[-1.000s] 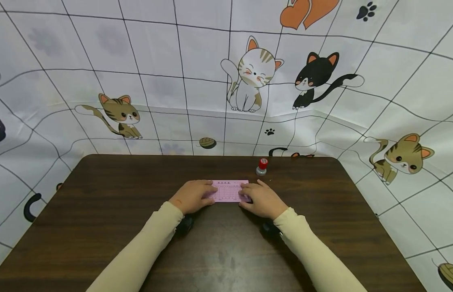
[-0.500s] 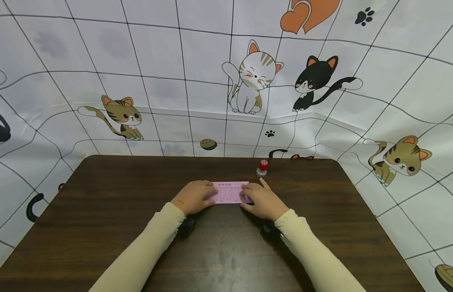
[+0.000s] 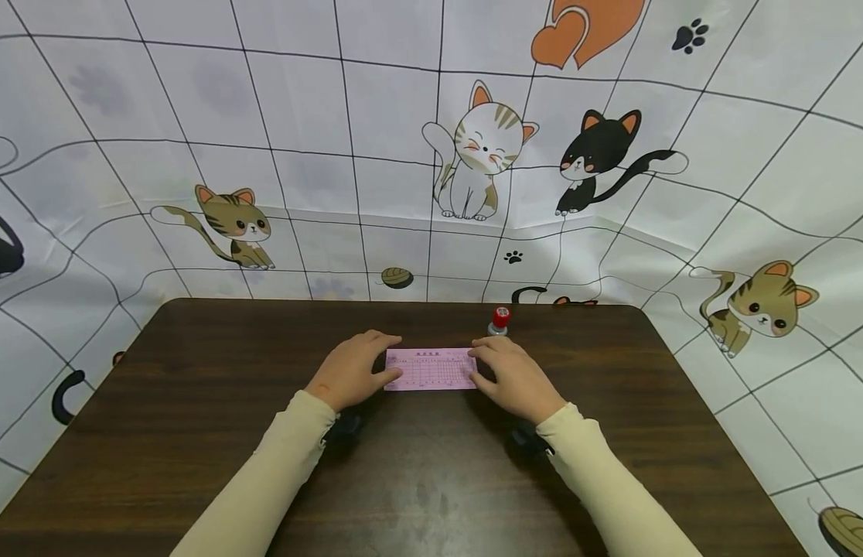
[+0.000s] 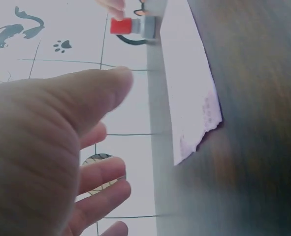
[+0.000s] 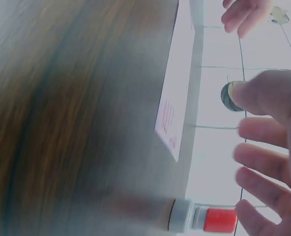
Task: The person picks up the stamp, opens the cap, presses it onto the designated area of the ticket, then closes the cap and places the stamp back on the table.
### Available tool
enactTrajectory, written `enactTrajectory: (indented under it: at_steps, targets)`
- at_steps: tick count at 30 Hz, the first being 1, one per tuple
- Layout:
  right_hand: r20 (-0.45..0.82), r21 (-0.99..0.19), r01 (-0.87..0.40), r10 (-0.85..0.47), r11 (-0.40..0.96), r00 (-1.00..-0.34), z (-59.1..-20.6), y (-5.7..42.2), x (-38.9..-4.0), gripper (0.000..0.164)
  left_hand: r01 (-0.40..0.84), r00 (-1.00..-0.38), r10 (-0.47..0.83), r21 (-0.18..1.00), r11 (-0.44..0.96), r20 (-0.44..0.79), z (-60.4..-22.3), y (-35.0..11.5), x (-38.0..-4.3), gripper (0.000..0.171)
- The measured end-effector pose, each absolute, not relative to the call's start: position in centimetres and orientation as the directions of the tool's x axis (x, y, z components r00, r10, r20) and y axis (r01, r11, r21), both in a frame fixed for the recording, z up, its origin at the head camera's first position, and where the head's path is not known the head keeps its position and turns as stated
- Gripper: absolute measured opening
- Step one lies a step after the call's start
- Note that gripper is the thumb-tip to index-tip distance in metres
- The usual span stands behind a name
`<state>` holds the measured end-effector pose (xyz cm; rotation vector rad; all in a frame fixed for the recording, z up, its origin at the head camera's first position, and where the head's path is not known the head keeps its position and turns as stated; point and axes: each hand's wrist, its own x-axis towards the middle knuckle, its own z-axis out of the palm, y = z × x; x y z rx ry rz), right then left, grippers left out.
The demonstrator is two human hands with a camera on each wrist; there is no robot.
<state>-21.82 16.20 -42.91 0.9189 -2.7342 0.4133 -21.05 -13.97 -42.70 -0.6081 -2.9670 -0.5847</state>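
Observation:
A pink printed paper slip with a grid and a line of heading text lies flat on the table. My left hand hovers at the slip's left end, fingers spread and holding nothing. Off the right end, my right hand is likewise raised with parted, loosely bent fingers, overlapping the slip's corner in the head view. One short edge of the slip looks ragged in the left wrist view. Just beyond the right hand stands a small stamp with a red top and a grey base.
The dark brown wooden table runs to a rounded far edge. Behind it hangs a white sheet with black grid lines and cartoon cats, close against the table's back and sides.
Both hands have come off the slip and moved outward, the left to the left and the right to the right. More of the slip's ends now shows.

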Motion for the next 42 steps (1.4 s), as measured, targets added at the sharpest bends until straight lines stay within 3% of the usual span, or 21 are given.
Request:
enactTrajectory:
  at_steps: [13, 27, 42]
  targets:
    - [0.317, -0.389, -0.478, -0.373, 0.787, -0.872, -42.5, 20.0, -22.9, 0.04, 0.325, -0.946, 0.286, 0.432, 0.841, 0.155, -43.9, -16.9, -20.7, 0.067]
    - [0.216, -0.619, -0.346, -0.27, 0.705, -0.938, -42.7, 22.8, -26.9, 0.053, 0.317, -0.949, 0.281, 0.452, 0.834, 0.146, -43.1, -18.7, -22.1, 0.07]
    - [0.1, -0.678, -0.246, -0.245, 0.693, -0.964, -42.5, 23.0, -29.9, 0.054, 0.283, -0.954, 0.294, 0.522, 0.805, 0.063, -43.6, -17.8, -23.9, 0.076]
